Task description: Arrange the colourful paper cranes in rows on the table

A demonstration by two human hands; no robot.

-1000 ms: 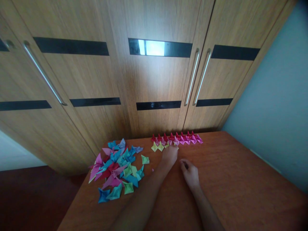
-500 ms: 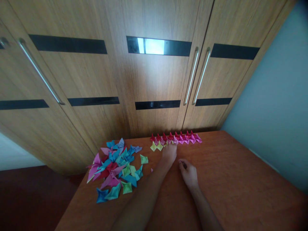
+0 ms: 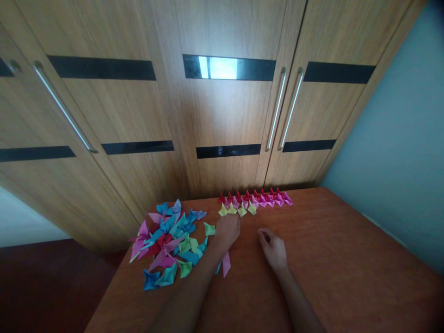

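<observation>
My left hand [image 3: 229, 229] is low over the table, just in front of a row of yellow paper cranes [image 3: 242, 211]. Its back faces me and hides the fingers, so whether it holds anything does not show. To its right, my right hand [image 3: 274, 249] rests on the tabletop with fingers curled to the thumb and nothing visible in them. Behind the yellow row stand pink paper cranes [image 3: 278, 200] and red paper cranes [image 3: 237, 196] in lines. A pink folded paper piece [image 3: 226, 265] shows beside my left forearm, partly covered by it.
A loose heap of origami pieces in blue, green, pink and red [image 3: 166, 240] covers the table's left part. One green folded piece [image 3: 209, 229] lies apart, near my left hand. A wooden wardrobe [image 3: 225, 115] backs the table [image 3: 347, 259]; a pale wall [image 3: 388, 175] borders the right.
My left hand has drawn back from the yellow row and shifted left, uncovering the yellow cranes at its right end. My right hand stays in place. The view has shifted slightly.
</observation>
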